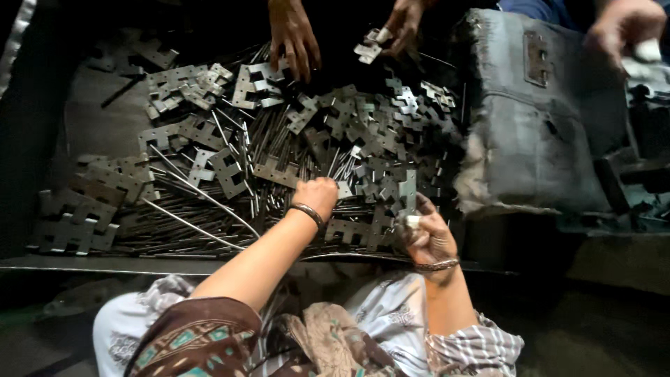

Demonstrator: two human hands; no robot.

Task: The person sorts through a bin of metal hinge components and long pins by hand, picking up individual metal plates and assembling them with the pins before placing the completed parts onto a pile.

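Observation:
A heap of grey notched metal plates (363,132) and thin metal rods (202,209) covers a dark tray (105,265). My left hand (317,195), with a bangle at the wrist, is curled down into the rods near the heap's front, fingers closed around some of them. To its right, my right hand (427,234) grips one notched plate (407,190) held upright at the pile's edge, with a small pale piece against the thumb.
Across the tray, another person's two hands (293,38) work at the pile; one holds a small plate (368,47). A third hand (621,31) shows at the top right. A worn grey padded block (530,119) stands on the right. Stacked plates (70,223) lie at the left.

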